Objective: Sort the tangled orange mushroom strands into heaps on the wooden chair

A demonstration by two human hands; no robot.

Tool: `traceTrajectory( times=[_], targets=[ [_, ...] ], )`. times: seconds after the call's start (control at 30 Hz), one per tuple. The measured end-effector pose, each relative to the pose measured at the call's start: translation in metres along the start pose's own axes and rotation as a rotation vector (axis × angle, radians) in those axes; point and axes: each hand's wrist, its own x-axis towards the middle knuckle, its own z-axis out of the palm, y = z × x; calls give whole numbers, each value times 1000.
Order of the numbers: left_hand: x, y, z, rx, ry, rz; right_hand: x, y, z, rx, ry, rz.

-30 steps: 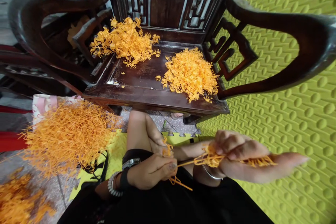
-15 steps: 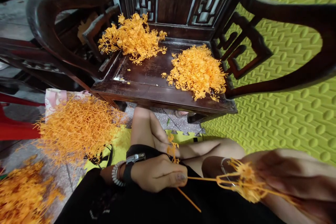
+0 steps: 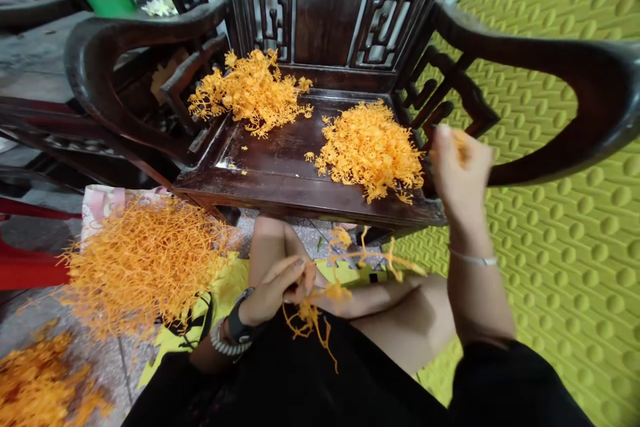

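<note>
My left hand [image 3: 273, 291], with a wristwatch and a beaded bracelet, is closed on a loose tangle of thin orange strands [image 3: 310, 307] above my lap. These look like dried cordyceps. My right hand [image 3: 463, 170] is raised beside the front right corner of the dark wooden chair seat [image 3: 270, 163], pinching a small orange tuft [image 3: 461, 147] in its fingers. Two orange heaps lie on the seat: a looser one [image 3: 247, 97] at the back left and a denser one [image 3: 370, 153] at the right. Neither hand touches them.
A large heap of orange strands [image 3: 145, 267] lies left of my knees, over a pink patterned bag [image 3: 100, 210]. Another heap [image 3: 40, 373] lies on the floor at lower left. The carved chair's curved arms rise on both sides, and a green dimpled mat [image 3: 565, 233] covers the right.
My right hand has swung up and away from the lower right to beside the chair seat. The strands once stretched between my hands are now parted, with most hanging from my left hand.
</note>
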Motion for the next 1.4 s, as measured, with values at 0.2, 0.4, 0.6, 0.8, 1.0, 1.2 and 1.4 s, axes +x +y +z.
traceTrajectory(
  times=[0.2, 0.4, 0.6, 0.8, 1.0, 1.2, 1.4],
  targets=[
    [26, -6, 10, -204, 97, 129, 60, 44, 54, -236, -117, 55],
    [36, -7, 10, -318, 160, 157, 59, 63, 66, -208, -42, -172],
    [50, -8, 17, -384, 159, 192, 29, 40, 34, 46, -4, -375],
    [60, -9, 27, -315, 114, 90, -58, 4, 25, 546, -980, -286],
    [60, -20, 32, -40, 8, -118, -113, -34, 62, 1231, -935, 363],
    [44, -20, 28, 393, -72, -28, -121, -54, 51, 1675, -548, 720],
    [34, -5, 26, 459, -276, -24, -131, -68, 28, 1519, -186, 524]
  ],
)
